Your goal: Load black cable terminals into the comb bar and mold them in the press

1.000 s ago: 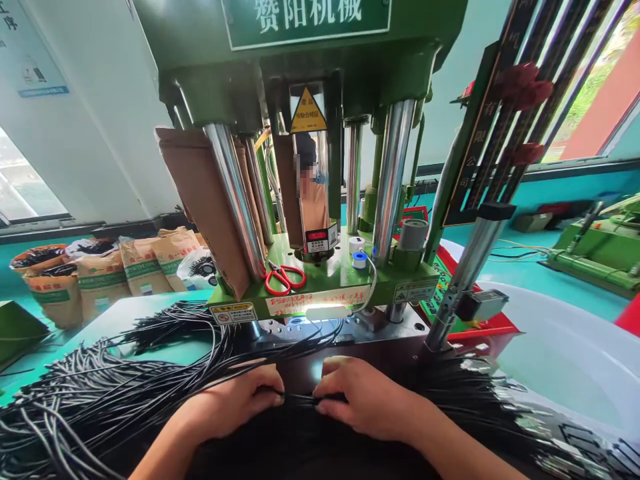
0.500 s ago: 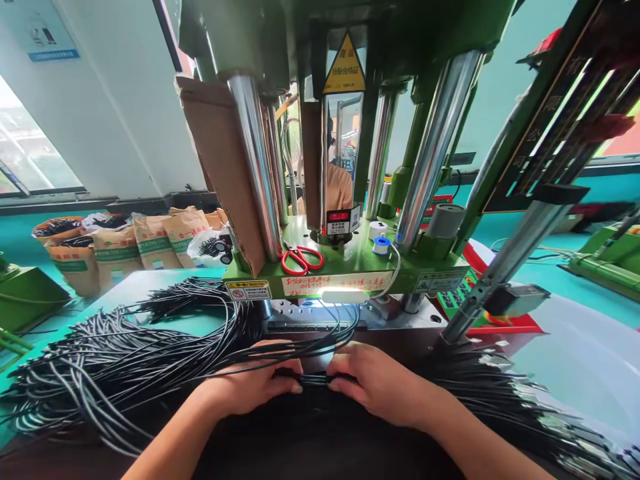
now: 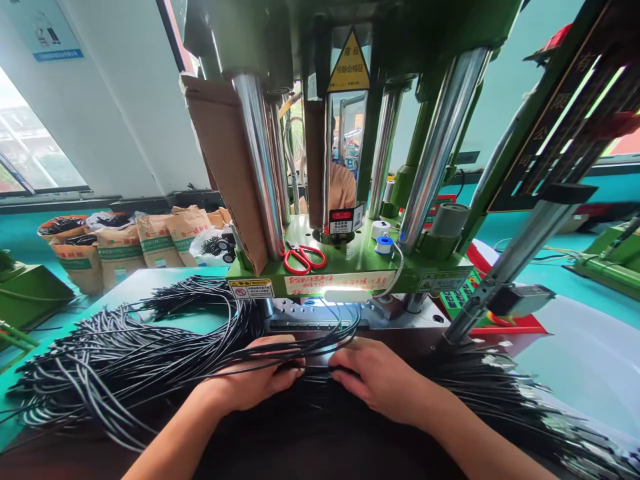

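Note:
My left hand [image 3: 267,377] is closed on several black cables, thumb and fingers pinching them from the left. Opposite it, my right hand [image 3: 367,373] grips the same cables [image 3: 317,375], which run across the short gap between both hands. Other black cables [image 3: 320,345] pass over the back of my left hand and curve up under the green press [image 3: 340,265]. To the left lies a big heap of black cables [image 3: 110,360]. More cables [image 3: 480,393] with pale ends spread out on the right. The fingertips' exact hold is partly hidden.
Red-handled scissors [image 3: 305,259] and a blue-rimmed spool [image 3: 384,245] lie on the press's green plate. Steel columns [image 3: 260,167] and a cardboard sheet [image 3: 225,167] rise above. Paper sacks [image 3: 120,253] stand behind on the left. A metal post [image 3: 505,267] slants on the right.
The view has shifted slightly, so the scene sits a little further right. Both hands keep nearly the same place and stay closed on the cables.

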`<state>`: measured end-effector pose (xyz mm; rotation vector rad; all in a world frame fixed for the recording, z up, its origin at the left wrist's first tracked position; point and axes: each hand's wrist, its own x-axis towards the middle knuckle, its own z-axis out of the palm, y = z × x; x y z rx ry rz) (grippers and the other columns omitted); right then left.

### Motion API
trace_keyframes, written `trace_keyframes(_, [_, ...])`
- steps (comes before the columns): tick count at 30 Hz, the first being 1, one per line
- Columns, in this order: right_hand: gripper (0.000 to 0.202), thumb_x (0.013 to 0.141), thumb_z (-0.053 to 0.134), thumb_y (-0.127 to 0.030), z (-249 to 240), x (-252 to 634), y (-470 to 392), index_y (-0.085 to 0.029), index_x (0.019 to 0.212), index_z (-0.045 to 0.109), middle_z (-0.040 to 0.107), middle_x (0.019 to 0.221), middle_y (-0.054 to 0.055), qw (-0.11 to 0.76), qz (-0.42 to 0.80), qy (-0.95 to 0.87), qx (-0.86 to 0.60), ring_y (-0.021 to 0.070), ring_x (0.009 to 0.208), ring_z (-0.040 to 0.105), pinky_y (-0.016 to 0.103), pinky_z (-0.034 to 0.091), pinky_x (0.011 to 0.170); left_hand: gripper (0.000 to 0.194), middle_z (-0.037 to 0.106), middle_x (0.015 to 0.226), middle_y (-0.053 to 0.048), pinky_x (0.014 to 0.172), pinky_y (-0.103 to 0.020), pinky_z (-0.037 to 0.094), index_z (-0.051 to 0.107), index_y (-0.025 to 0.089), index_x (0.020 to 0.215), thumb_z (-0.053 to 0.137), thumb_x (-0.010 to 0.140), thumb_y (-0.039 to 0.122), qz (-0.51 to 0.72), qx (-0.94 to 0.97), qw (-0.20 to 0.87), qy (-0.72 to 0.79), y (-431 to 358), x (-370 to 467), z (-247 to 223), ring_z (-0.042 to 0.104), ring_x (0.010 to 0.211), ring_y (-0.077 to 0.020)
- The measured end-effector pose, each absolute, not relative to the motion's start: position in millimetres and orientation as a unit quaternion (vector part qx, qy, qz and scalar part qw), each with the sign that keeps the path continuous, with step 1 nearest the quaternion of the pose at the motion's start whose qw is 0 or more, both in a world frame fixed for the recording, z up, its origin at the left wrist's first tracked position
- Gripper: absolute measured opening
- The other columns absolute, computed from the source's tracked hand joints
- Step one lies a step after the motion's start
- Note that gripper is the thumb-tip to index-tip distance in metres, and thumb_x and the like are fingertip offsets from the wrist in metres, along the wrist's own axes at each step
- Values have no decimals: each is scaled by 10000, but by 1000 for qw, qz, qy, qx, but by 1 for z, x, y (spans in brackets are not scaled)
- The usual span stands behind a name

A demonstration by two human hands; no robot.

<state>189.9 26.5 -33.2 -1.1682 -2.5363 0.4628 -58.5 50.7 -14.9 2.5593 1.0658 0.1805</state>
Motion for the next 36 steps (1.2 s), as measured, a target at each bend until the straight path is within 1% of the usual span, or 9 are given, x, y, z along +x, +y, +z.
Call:
trace_keyframes(4, [196, 945, 448, -222, -35, 186, 24, -152, 1038, 606, 674, 1012, 83, 191, 167, -861, -440, 226, 929, 619, 332, 451, 828, 289, 586, 1140, -10, 918, -344, 431, 577, 256, 1080, 549, 857, 437, 48, 892, 204, 399, 50, -56, -14, 550, 1032, -211])
trace_keyframes(8, [192, 928, 495, -251, -32, 188, 24, -197, 1059, 623, 666, 1082, 70, 188, 196, -857, -439, 224, 987, 608, 317, 447, 855, 108, 611, 969, 31, 853, -273, 442, 621, 242, 924, 576, 859, 315, 64, 871, 254, 415, 51, -53, -15, 575, 925, -154])
trace_keyframes(11, [183, 912, 535, -310, -31, 192, 26, -229, 1012, 665, 688, 1031, 51, 164, 214, -859, -436, 218, 957, 617, 297, 448, 830, 88, 608, 903, 34, 815, -251, 437, 612, 217, 869, 556, 871, 286, 77, 864, 269, 418, 51, -52, -14, 569, 870, -136])
trace_keyframes(15, [200, 879, 584, -355, -34, 194, 27, -228, 989, 695, 710, 956, 49, 150, 226, -853, -446, 217, 903, 627, 289, 445, 800, 158, 590, 910, 15, 794, -275, 436, 590, 211, 893, 515, 891, 349, 70, 874, 243, 414, 51, -53, -14, 547, 846, -151])
trace_keyframes(19, [209, 865, 597, -352, -37, 193, 27, -231, 994, 708, 715, 978, 51, 151, 238, -849, -447, 223, 918, 627, 293, 441, 823, 192, 578, 929, -7, 788, -297, 439, 568, 204, 927, 496, 895, 379, 50, 882, 215, 417, 49, -53, -14, 545, 853, -172])
trace_keyframes(23, [233, 860, 596, -341, -36, 193, 28, -264, 1054, 700, 708, 1034, 39, 170, 253, -848, -434, 230, 953, 618, 315, 442, 868, 181, 577, 913, -9, 769, -280, 443, 556, 205, 918, 434, 924, 339, 46, 898, 204, 386, 49, -52, -14, 543, 835, -162])
trace_keyframes(27, [297, 840, 624, -331, -34, 192, 28, -301, 1132, 671, 673, 1151, 21, 200, 276, -841, -420, 235, 1031, 592, 326, 437, 906, 196, 594, 976, -27, 845, -305, 446, 549, 205, 976, 389, 941, 312, 65, 910, 189, 363, 50, -52, -16, 547, 910, -175])
trace_keyframes(31, [341, 816, 669, -316, -34, 191, 27, -334, 1155, 654, 671, 1161, -1, 216, 291, -829, -427, 229, 1049, 590, 324, 437, 916, 220, 597, 989, -35, 881, -328, 455, 545, 213, 989, 353, 948, 312, 85, 910, 180, 363, 49, -53, -15, 549, 928, -181])
trace_keyframes(36, [261, 832, 641, -323, -33, 190, 27, -281, 1085, 689, 687, 1120, 27, 215, 280, -828, -436, 242, 1040, 594, 334, 433, 927, 236, 594, 1000, -57, 892, -342, 458, 529, 184, 971, 305, 938, 251, 52, 919, 149, 362, 47, -54, -15, 544, 926, -184])
